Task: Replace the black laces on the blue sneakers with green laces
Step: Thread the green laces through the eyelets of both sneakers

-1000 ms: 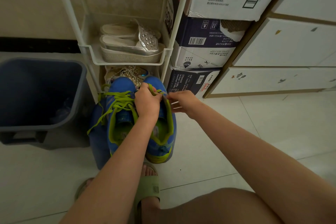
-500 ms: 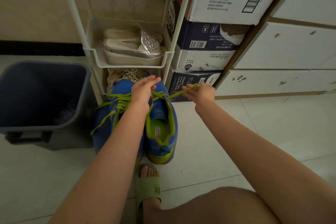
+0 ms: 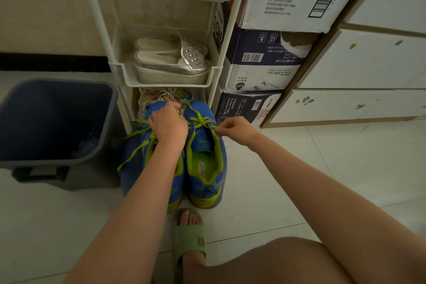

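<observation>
— Green lace [image 3: 201, 120] on the right sneaker [image 3: 200, 188], lying which way from the fingers?
— Crossing the front eyelets, then running out sideways into the right hand [image 3: 237, 130], fingers pinching its end just beside the sneaker's outer edge.
— And the left hand [image 3: 168, 125]?
— Resting over the left sneaker [image 3: 131, 168], fingers curled; gripping anything or not, impossible to tell.
— Nearer hand for the next pull?
— Judging the right; likely drawing across the sneaker's long axis, toe pointing away on the floor [image 3: 299, 180].
</observation>
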